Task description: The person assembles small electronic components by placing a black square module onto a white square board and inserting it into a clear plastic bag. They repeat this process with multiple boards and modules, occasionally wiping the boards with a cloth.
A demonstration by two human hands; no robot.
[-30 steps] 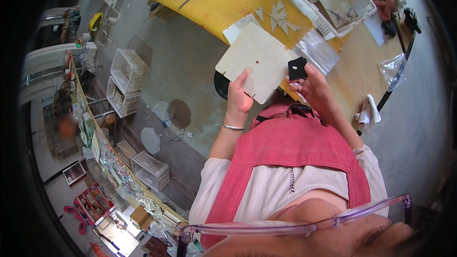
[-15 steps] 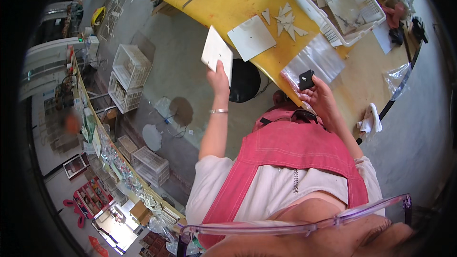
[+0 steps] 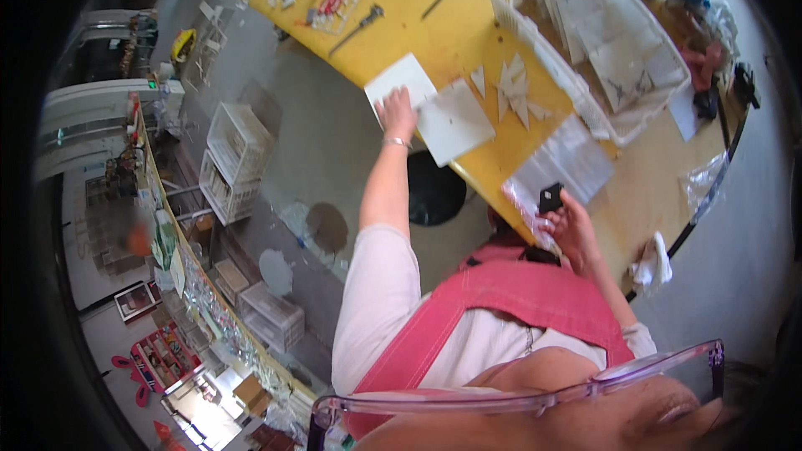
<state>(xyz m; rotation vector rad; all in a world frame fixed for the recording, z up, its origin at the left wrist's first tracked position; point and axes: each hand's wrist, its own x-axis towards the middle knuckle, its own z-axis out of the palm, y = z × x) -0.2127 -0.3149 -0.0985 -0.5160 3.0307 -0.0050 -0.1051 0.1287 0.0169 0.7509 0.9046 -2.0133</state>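
A thin white square panel [image 3: 407,73] lies at the near left edge of the yellow table [image 3: 426,33]. My left hand [image 3: 396,112] rests on it from above, fingers apart on its top face. Beside it, to the right, is a second white square panel [image 3: 456,127] with a small mark at its centre; their edges meet or overlap slightly. My right hand [image 3: 573,230] pinches a small black flat piece with a light hole or spot [image 3: 550,198], held over a clear plastic bag [image 3: 572,159] near the table edge.
White triangular pieces [image 3: 514,88] are scattered behind the second panel. A white plastic basket [image 3: 601,113] holding panels stands at the right. Farther back lie a caliper [image 3: 359,27] and a pen [image 3: 435,3]. A black round stool [image 3: 434,192] is under the edge; a white cloth [image 3: 652,261] lies right.
My left hand has reached forward and brought the white panel from the air down onto the table. My right hand keeps the black piece in much the same place. The view has shifted slightly.
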